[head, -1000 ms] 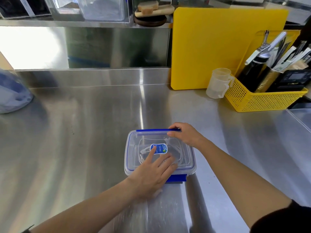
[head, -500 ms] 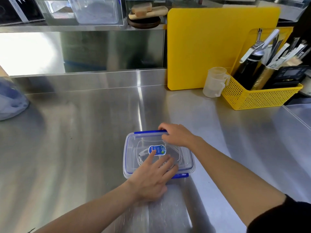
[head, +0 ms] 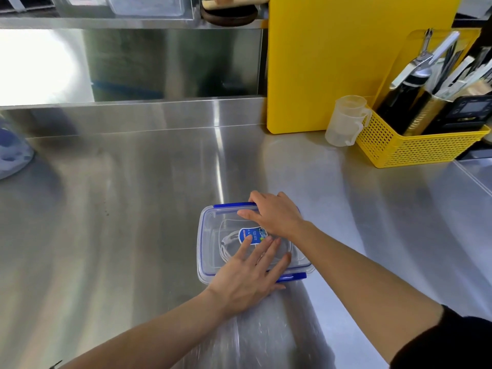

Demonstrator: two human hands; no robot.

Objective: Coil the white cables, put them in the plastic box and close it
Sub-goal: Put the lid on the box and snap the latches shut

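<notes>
The clear plastic box point(head: 208, 235) with blue trim stands on the steel counter, its lid on top. Coiled white cable point(head: 226, 242) shows through the lid beside a blue label point(head: 254, 233). My left hand point(head: 247, 278) lies flat on the lid's near half, fingers spread. My right hand point(head: 277, 214) covers the far right edge, with its thumb on the lid and its fingers over the far blue clip point(head: 231, 205). The near blue clip point(head: 292, 276) sticks out past my left fingers.
A yellow cutting board point(head: 346, 62) leans against the back wall. In front of it stand a clear measuring cup point(head: 343, 121) and a yellow basket point(head: 415, 147) of utensils. A blue-and-white object point(head: 10, 153) sits at the far left edge.
My right hand has slid left along the far edge and further onto the lid. My left hand has moved slightly forward over the lid. The box stays in place.
</notes>
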